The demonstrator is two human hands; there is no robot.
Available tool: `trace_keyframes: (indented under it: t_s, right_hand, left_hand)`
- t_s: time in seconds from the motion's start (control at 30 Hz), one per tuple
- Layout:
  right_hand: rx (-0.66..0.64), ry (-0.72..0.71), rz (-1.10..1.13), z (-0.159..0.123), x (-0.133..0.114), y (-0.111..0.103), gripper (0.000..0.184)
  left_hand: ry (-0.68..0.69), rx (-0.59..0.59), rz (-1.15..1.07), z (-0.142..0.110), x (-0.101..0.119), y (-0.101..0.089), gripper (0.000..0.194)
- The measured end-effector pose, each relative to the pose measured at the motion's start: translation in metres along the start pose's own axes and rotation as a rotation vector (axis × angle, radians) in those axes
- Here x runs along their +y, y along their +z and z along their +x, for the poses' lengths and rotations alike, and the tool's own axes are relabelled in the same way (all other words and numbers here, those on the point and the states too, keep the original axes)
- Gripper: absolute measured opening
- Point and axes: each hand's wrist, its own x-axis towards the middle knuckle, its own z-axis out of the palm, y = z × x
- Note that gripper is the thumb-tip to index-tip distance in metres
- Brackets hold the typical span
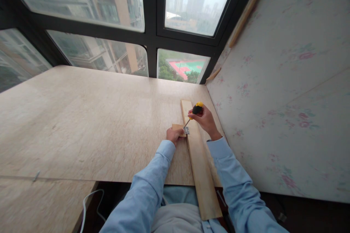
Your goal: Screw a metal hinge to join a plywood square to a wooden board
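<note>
My right hand (205, 118) is closed around a screwdriver (197, 108) with a yellow and black handle. Its shaft slants down to the left, and the tip meets a small metal hinge (187, 130). The hinge spans a small wooden block (177, 127) and a long wooden board (199, 156). My left hand (174, 135) grips the small block from its near left side, thumb by the hinge. Whether a screw sits under the tip is too small to tell. The long board lies on the stone-patterned ledge, its near end sticking out over my lap.
The marble-look ledge (104, 123) runs to dark-framed windows (151, 36) at the back. A flower-patterned wall (281, 91) rises close to my right arm. A white cable (84, 204) hangs below the ledge's front edge at the lower left.
</note>
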Motion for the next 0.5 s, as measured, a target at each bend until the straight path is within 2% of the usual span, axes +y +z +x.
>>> trace_keyframes:
  t_s: [0.1,0.17,0.23,0.37,0.5]
  right_hand:
    - [0.204,-0.021,-0.313,0.003,0.005,0.005,0.055]
    - [0.238,-0.026,-0.359,0.003,0.008,0.009,0.055]
    - [0.191,-0.033,-0.212,0.003,0.011,0.012,0.053]
    - [-0.019,-0.053,0.192,0.000,0.008,0.011,0.061]
    - [-0.132,-0.056,0.290,-0.003,0.002,0.003,0.060]
  left_hand:
    - [0.000,0.002,0.002,0.000,0.000,0.000,0.029]
    - [0.001,0.005,0.003,-0.001,0.000,0.000,0.029]
    - [0.000,0.006,0.004,-0.002,0.001,0.000,0.029]
    - [-0.006,0.005,0.003,-0.002,0.002,0.001,0.030]
    - [-0.012,0.010,0.002,-0.001,0.002,0.000,0.029]
